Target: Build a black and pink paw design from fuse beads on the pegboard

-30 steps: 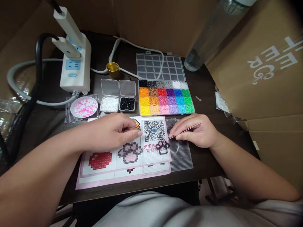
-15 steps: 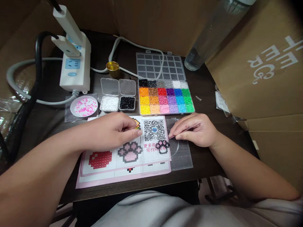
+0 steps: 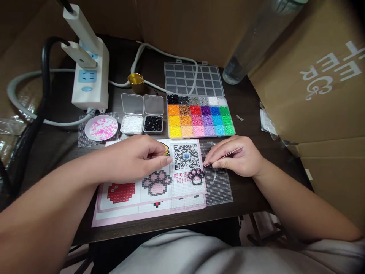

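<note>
With tweezers (image 3: pixel 228 153) pinched in its fingers, my right hand (image 3: pixel 238 155) is over the right side of the clear pegboard (image 3: pixel 186 196). The tweezer tips point down-left, just above a small paw of black, pink and white beads (image 3: pixel 196 176) on that board. My left hand (image 3: pixel 145 156) is closed, its thumb and curled index finger at the board's left edge; its other fingertips are hidden. Under the board lies a printed pattern sheet (image 3: pixel 122 205), showing a pink paw pattern (image 3: pixel 156 183), a red pattern (image 3: pixel 121 192) and a QR code (image 3: pixel 186 156).
Behind the hands sits a divided box of coloured beads (image 3: pixel 201 116). Left of it are small boxes of white beads (image 3: pixel 132 125) and black beads (image 3: pixel 153 124), and a dish (image 3: pixel 88 134) with pink beads. A power strip (image 3: pixel 90 83), gold cup (image 3: pixel 136 82) and bottle (image 3: pixel 251 45) stand farther back.
The view has shifted very slightly. Both hands, the tweezers and the bead paw keep practically the same places.
</note>
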The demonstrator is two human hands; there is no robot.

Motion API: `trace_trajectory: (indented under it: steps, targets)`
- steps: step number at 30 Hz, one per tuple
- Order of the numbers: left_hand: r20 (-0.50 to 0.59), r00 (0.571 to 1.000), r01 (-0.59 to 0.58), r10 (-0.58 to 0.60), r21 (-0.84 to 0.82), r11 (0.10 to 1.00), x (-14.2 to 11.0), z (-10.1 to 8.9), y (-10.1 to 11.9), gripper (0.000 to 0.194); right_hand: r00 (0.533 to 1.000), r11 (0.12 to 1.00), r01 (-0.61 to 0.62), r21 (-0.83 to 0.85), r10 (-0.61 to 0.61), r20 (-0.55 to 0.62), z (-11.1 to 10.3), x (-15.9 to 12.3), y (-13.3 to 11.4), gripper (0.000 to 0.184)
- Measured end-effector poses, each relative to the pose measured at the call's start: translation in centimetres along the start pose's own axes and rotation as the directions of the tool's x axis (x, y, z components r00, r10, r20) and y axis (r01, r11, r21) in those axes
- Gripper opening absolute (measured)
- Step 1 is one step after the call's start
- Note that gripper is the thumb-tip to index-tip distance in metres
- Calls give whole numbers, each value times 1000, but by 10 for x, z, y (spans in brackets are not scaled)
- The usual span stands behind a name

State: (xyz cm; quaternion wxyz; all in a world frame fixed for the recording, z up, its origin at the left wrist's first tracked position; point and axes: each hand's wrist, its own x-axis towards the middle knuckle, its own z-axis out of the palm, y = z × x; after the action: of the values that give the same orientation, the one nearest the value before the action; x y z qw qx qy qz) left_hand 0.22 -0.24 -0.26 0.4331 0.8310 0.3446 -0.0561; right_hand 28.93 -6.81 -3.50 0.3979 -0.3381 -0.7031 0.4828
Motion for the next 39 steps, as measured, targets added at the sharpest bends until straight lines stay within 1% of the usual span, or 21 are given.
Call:
trace_trajectory:
  steps: [2,4,5,9,12,15,21,25,30,32,37,39]
  targets:
    - [-23,995,-98,98,-2,995,-4,2,3,40,1000,1000,-6,-1,6,3,0,0,0,8]
    - [-20,975,-222,223,13,975,-8,4,7,30,1000,1000,-13,-2,13,5,0,1,-1,7]
    - [-18,961,-274,275,48,961,-9,6,8,29,1000,1000,-14,-3,14,7,0,1,-1,7]
    - [-35,888,-439,459,237,867,-10,16,10,38,1000,1000,-6,-1,6,21,-1,1,-1,8]
    - [-55,845,-486,532,338,806,-7,24,8,40,1000,1000,2,-8,-1,19,-1,1,-1,8]
    - [-60,836,-483,545,391,784,-3,32,8,40,1000,1000,-3,-20,4,14,-2,1,-1,8]
    - [-38,856,-438,515,476,763,1,37,11,40,1000,999,-20,-27,20,19,-2,0,-1,8]
    - [-12,874,-420,487,488,765,3,38,11,41,1000,1000,-13,-24,14,22,-3,-1,-1,8]
    - [-16,878,-413,478,479,774,3,38,11,40,1000,999,-20,-26,21,12,-4,-1,0,8]
    - [-22,874,-418,485,474,775,3,37,10,40,1000,999,-21,-26,21,8,-3,-1,0,8]
    - [-40,843,-463,536,450,763,1,36,6,39,1000,1000,-18,-22,19,5,-3,-1,0,8]
    - [-42,840,-469,540,444,764,1,35,5,39,1000,1000,-15,-19,16,3,-3,-1,0,9]
